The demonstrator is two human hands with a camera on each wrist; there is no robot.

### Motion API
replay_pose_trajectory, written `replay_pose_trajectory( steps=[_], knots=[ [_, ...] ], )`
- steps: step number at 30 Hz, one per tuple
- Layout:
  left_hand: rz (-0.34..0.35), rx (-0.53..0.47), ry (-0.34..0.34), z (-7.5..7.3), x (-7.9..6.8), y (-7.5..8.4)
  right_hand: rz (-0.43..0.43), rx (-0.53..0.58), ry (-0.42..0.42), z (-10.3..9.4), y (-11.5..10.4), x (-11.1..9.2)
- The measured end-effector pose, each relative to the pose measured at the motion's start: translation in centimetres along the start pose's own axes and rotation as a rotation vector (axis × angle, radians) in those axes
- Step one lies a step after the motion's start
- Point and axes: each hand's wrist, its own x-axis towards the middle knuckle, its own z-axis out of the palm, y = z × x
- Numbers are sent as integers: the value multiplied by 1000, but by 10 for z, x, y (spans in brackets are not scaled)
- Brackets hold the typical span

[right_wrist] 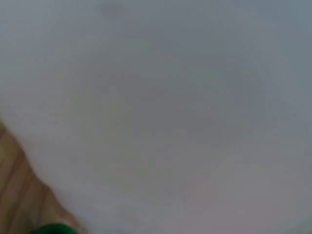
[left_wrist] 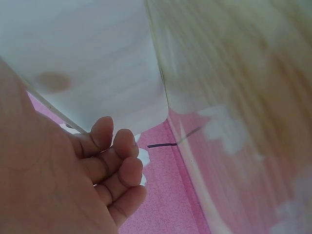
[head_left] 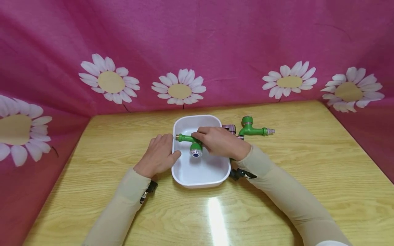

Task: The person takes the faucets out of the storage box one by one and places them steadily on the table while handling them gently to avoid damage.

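A white rectangular basin stands on the table. At its left rim is my left hand, with the thumb over the edge and the fingers bent along the outer wall; the left wrist view shows these curled fingers against the white wall. My right hand grips a green plastic tap above the inside of the basin. The tap's brass-coloured threaded end points left, and its clear knob with a dark blue centre faces me. White surface fills most of the right wrist view, blurred.
Right of the basin lies a second green tap with a clear nozzle. Between them, a purple tap is partly hidden by my right hand. A pink curtain with daisies hangs around the wooden table.
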Motion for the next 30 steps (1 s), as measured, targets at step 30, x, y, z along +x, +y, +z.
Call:
replay_pose_trajectory(
  steps=[30],
  knots=[
    [-7,15,-12,0,-1,1,-103,-37,158,2,1,-21]
  ],
)
